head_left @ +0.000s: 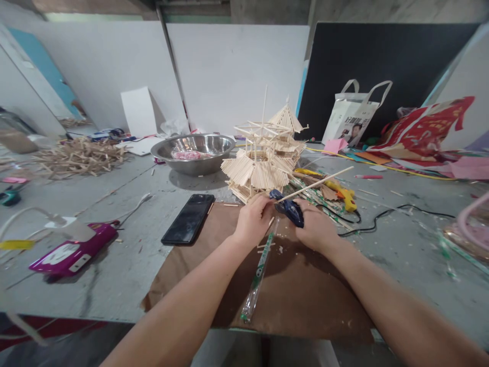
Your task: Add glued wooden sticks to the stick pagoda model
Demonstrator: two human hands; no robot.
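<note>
My left hand is closed on one end of a thin wooden chopstick, which slants up to the right. My right hand is wrapped round a dark blue hand cutter; its jaws are at the stick, close to my left fingers, and partly hidden. Just behind my hands stands a pagoda-like model built of wooden sticks, with tiered roofs. Below them a clear and green chopstick wrapper and a few short cut pieces lie on a brown paper sheet.
A black phone and a purple power strip lie left. Behind are a steel bowl and a stick pile. To the right, a yellow glue gun trails a black cable; a white bag stands farther back.
</note>
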